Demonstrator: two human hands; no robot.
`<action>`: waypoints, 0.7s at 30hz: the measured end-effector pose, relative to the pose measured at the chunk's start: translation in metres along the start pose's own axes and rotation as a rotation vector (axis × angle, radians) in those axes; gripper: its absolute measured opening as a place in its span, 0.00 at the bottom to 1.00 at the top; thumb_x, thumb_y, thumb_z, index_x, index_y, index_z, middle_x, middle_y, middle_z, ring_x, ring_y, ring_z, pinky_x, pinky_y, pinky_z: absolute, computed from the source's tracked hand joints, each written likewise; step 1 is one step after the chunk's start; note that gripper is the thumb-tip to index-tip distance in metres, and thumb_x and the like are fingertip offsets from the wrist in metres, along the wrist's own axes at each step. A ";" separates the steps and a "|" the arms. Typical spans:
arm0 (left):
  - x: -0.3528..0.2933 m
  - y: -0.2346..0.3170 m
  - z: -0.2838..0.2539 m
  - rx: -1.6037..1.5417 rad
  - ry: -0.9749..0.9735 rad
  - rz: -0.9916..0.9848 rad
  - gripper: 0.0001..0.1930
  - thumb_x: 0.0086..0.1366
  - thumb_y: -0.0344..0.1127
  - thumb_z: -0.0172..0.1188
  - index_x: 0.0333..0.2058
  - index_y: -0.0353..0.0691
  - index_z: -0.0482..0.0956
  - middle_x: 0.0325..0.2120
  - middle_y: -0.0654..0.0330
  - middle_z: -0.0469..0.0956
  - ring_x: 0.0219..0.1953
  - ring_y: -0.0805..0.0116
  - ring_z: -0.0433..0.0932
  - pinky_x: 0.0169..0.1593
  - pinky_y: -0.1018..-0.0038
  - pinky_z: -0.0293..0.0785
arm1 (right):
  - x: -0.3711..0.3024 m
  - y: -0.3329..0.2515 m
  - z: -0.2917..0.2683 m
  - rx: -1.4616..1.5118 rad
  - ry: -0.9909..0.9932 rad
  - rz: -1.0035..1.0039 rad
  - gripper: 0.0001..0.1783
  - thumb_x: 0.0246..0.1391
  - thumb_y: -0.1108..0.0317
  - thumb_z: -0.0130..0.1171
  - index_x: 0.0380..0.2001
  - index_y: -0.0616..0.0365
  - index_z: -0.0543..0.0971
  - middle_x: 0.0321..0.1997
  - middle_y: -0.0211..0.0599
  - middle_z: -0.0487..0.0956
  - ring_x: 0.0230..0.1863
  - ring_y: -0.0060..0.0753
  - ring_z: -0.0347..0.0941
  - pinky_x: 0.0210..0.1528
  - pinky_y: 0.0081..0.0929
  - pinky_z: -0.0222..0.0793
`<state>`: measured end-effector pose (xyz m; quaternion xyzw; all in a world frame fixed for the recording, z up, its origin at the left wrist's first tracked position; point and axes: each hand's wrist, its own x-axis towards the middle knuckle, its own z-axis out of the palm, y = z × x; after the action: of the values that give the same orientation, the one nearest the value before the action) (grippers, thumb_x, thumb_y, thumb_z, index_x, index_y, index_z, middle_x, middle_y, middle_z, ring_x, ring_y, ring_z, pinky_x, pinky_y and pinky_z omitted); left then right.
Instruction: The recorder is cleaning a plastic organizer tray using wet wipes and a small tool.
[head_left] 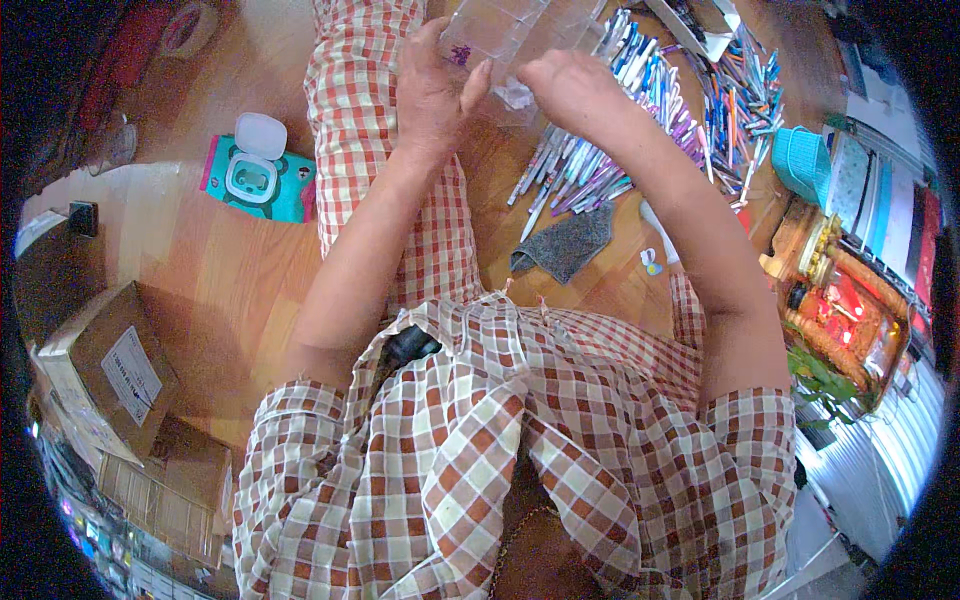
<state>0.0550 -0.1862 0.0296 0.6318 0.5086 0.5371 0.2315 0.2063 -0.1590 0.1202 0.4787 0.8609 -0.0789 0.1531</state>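
Observation:
At the top of the view, my left hand (432, 100) grips the left side of a clear plastic compartment box (545, 30). Some small purple pieces (460, 54) lie in a compartment beside its fingers. Over the box's near right part, my right hand (575, 88) has its fingers curled closed. Whatever those fingers pinch, if anything, is hidden. Just right of this hand a large heap of pens (645, 110), many blue, white and purple, spreads over the floor.
A grey cloth (568, 245) lies below the pens. On the left are a teal wipes pack (272, 180) with its lid up and cardboard boxes (130, 370). At the right stand a blue basket (802, 165), a wooden tray (885, 385) and a green plant (820, 375).

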 end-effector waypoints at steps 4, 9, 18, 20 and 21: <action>-0.002 -0.005 0.003 0.036 0.013 0.019 0.28 0.51 0.34 0.63 0.50 0.36 0.61 0.42 0.52 0.66 0.47 0.59 0.67 0.51 0.69 0.63 | 0.001 -0.005 0.000 0.062 -0.153 -0.066 0.09 0.40 0.73 0.52 0.27 0.59 0.78 0.30 0.50 0.77 0.35 0.49 0.75 0.36 0.41 0.71; 0.002 -0.002 0.008 -0.043 0.083 0.042 0.28 0.48 0.39 0.63 0.47 0.39 0.63 0.37 0.52 0.68 0.40 0.53 0.67 0.45 0.62 0.64 | -0.001 0.004 -0.006 0.270 -0.178 -0.045 0.10 0.35 0.76 0.52 0.26 0.62 0.76 0.27 0.53 0.75 0.35 0.53 0.72 0.37 0.42 0.67; -0.003 -0.004 0.006 -0.065 0.033 0.028 0.29 0.50 0.35 0.63 0.49 0.37 0.60 0.41 0.53 0.67 0.43 0.57 0.67 0.47 0.66 0.65 | -0.018 0.045 -0.031 0.462 -0.078 -0.203 0.06 0.36 0.73 0.54 0.18 0.65 0.71 0.14 0.43 0.67 0.17 0.32 0.63 0.23 0.28 0.60; -0.003 -0.004 0.007 -0.073 -0.003 0.015 0.28 0.53 0.33 0.62 0.50 0.36 0.59 0.43 0.54 0.65 0.46 0.64 0.68 0.49 0.71 0.65 | -0.024 0.037 -0.033 0.420 -0.041 -0.165 0.05 0.36 0.73 0.54 0.19 0.65 0.72 0.17 0.46 0.70 0.19 0.41 0.67 0.25 0.32 0.63; -0.002 -0.006 0.007 -0.072 0.020 0.009 0.28 0.53 0.32 0.62 0.50 0.36 0.59 0.43 0.55 0.65 0.46 0.64 0.67 0.50 0.71 0.64 | -0.021 0.030 -0.028 0.423 -0.036 -0.158 0.05 0.36 0.73 0.54 0.19 0.65 0.72 0.17 0.46 0.70 0.19 0.41 0.67 0.25 0.32 0.63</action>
<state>0.0595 -0.1838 0.0213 0.6198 0.4885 0.5624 0.2466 0.2369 -0.1520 0.1541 0.4299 0.8570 -0.2781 0.0579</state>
